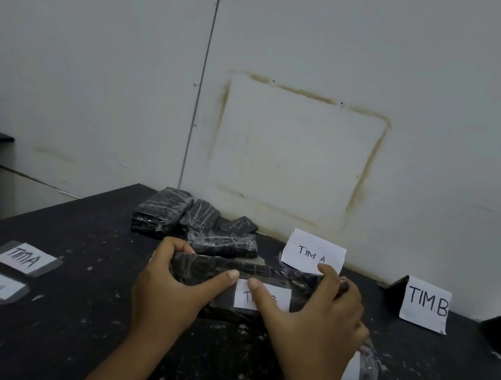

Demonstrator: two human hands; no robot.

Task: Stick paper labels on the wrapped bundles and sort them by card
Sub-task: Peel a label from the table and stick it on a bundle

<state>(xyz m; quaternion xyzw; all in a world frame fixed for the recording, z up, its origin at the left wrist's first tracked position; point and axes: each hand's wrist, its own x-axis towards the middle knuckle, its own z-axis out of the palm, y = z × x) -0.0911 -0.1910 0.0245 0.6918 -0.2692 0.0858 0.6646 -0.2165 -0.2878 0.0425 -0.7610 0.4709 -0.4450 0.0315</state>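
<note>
I see the left hand (171,285) and right hand (314,318) curled round one wrapped bundle (265,274) mid-surface (88,230), pressing its paper label (271,300); spare bundles (194,225) near the back edge.

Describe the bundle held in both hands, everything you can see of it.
The bundle is a long, flat, dark block wrapped in shiny clear film. It lies crosswise before the person, broad face tilted toward the camera. A white paper label sits on that face; it reads TIM, the rest unclear. The left hand grips its left end, the right hand its right end; both thumbs press at the label. Whether it rests on the table cannot be told.
</note>
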